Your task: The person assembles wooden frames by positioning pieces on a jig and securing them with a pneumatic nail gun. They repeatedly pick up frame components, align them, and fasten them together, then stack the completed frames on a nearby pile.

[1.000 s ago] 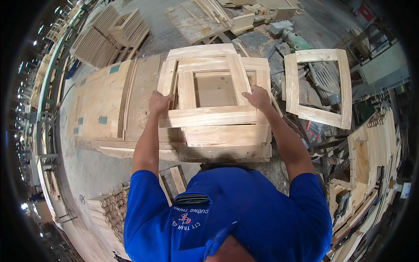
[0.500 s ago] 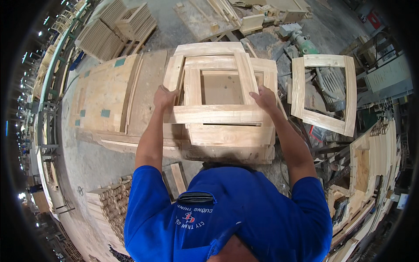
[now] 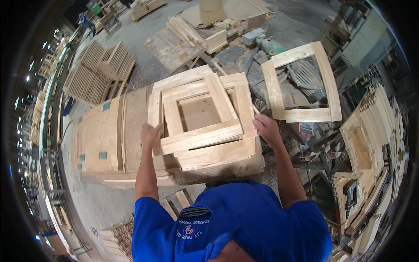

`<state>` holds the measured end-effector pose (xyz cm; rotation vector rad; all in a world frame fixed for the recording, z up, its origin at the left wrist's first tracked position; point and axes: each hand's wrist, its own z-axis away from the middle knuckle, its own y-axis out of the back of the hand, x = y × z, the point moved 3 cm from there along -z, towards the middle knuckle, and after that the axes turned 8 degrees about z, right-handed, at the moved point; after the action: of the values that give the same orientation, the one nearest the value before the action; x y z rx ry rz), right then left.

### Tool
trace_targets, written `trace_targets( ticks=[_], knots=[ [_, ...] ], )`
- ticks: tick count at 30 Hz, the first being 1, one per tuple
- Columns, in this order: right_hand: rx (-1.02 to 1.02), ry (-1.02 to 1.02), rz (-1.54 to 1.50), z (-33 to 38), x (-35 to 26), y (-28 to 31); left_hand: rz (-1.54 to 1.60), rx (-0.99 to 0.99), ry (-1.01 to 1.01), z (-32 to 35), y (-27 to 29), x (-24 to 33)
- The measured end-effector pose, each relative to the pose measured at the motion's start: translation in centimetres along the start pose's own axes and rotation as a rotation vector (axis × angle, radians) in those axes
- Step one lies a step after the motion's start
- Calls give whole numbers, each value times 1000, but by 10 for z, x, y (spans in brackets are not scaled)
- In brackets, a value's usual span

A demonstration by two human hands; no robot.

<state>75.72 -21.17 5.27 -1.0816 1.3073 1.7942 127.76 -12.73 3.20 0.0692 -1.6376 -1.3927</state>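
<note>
Beside stacked wooden frames (image 3: 218, 156), forearms (image 3: 147, 174) stretch forward, left hand (image 3: 150, 134) pinching the upper frame (image 3: 198, 139), right hand (image 3: 268, 130) unclear in grip.

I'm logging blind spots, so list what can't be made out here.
All in the head view:
Parts of the lower frame: covered by the upper frame.
Palms of the left hand and right hand: hidden by their backs.
Wood stack: cut off by the blue sleeve and bottom edge.
Dark object at right: too small to identify.
</note>
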Motion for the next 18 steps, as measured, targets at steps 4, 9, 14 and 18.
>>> trace_targets(
  ticks=[4,9,14,18],
  knots=[
    [347,-306,-210,85,46,80,-13,113,-37,12,2,20],
    [575,-111,335,87,60,217,-130,301,-311,51,-16,73],
    [1034,108,710,-21,54,314,57,80,-613,107,-73,158],
    [1054,-269,1038,-65,81,389,81,-77,-831,172,-129,207]
  ],
)
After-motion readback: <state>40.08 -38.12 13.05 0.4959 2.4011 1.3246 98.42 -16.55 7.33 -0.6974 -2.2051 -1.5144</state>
